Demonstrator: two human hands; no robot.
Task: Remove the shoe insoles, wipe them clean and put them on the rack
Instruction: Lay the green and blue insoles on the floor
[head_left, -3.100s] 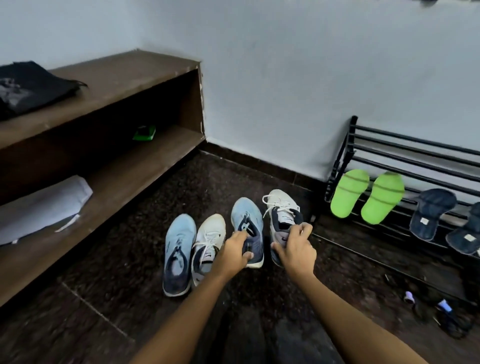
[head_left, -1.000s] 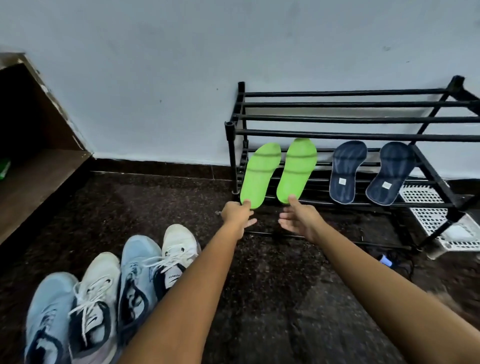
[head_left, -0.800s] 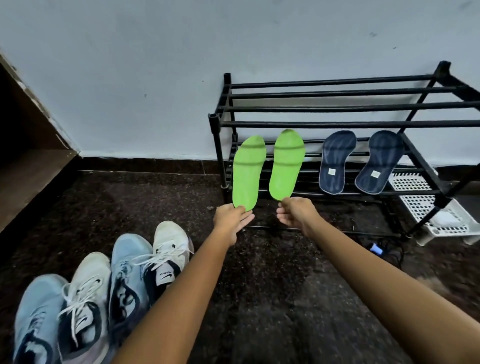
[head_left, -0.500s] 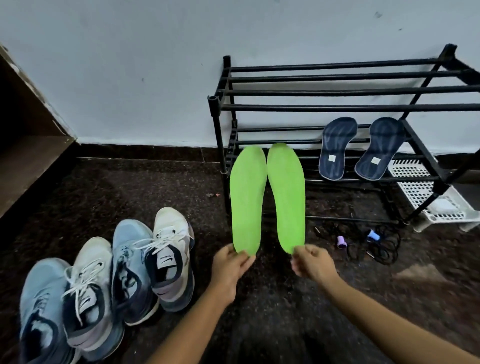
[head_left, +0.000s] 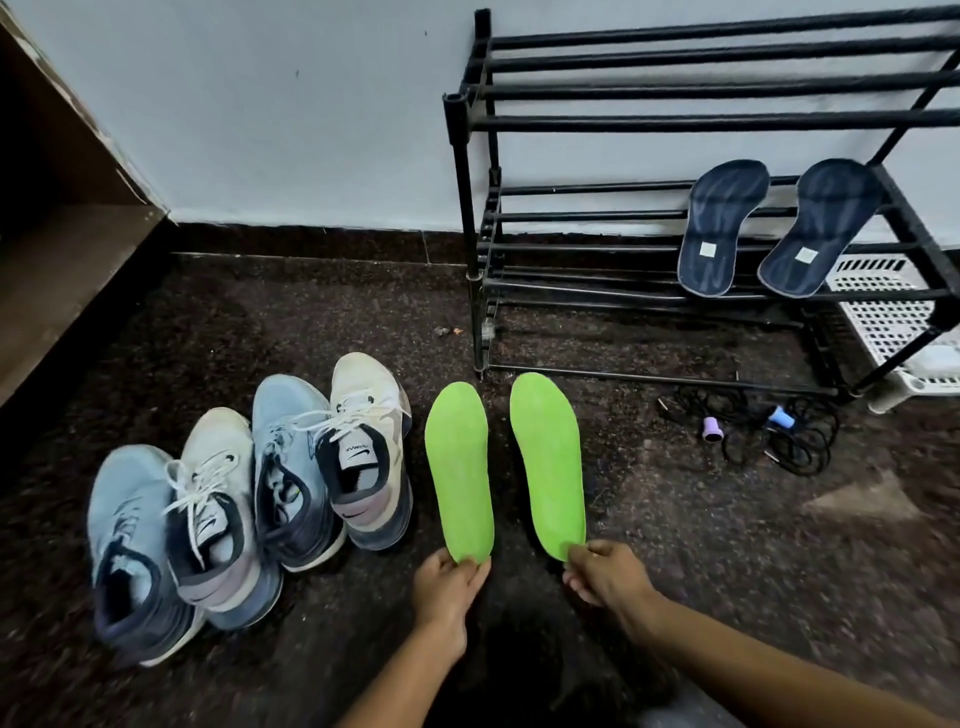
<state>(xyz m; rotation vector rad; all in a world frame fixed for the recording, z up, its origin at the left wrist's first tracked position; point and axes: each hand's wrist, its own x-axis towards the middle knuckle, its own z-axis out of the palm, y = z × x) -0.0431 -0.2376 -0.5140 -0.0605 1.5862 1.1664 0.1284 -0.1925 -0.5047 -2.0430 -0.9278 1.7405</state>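
The left green insole (head_left: 460, 467) is pinched by the left hand (head_left: 447, 582), the right green insole (head_left: 548, 462) by the right hand (head_left: 605, 571). Both could be made dirty if laid on the floor (head_left: 727, 545).

Bare forearms lead to bare left hand (head_left: 449, 582) and right hand (head_left: 605, 574)

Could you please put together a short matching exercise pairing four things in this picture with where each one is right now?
Things: 1. green insoles; 2. navy insoles; 3. sneakers; 4. black cables.
Places: A. leaning on the rack's bars; B. tangled on the floor; C. lined up left of the green pair; D. heels pinched by the left hand and right hand.
Pairs: 1-D, 2-A, 3-C, 4-B.
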